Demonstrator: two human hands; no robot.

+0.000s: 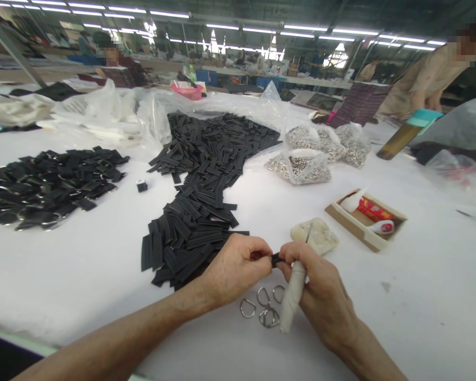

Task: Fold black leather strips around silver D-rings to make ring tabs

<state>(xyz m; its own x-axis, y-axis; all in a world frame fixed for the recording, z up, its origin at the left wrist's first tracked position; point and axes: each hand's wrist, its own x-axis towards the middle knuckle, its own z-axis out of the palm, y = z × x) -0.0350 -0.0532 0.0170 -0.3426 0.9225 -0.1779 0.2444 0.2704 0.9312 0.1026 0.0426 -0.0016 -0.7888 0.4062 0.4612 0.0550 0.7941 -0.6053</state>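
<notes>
My left hand is closed, its thumb and fingers pinching one end of a short black strap. The other end is pinched by my right hand, which also keeps a tool with a wrapped pale handle and a thin metal tip against the palm. Several loose metal D-rings lie on the table just below the hands. Beyond my left hand spreads a long pile of black strap pieces. Whether a ring sits in the held strap is hidden by my fingers.
A yellowish block and a cardboard tray with bottles lie to the right. Clear bags of rings are further back. Finished-looking straps with rings are heaped left, one piece apart. Other people stand across the table.
</notes>
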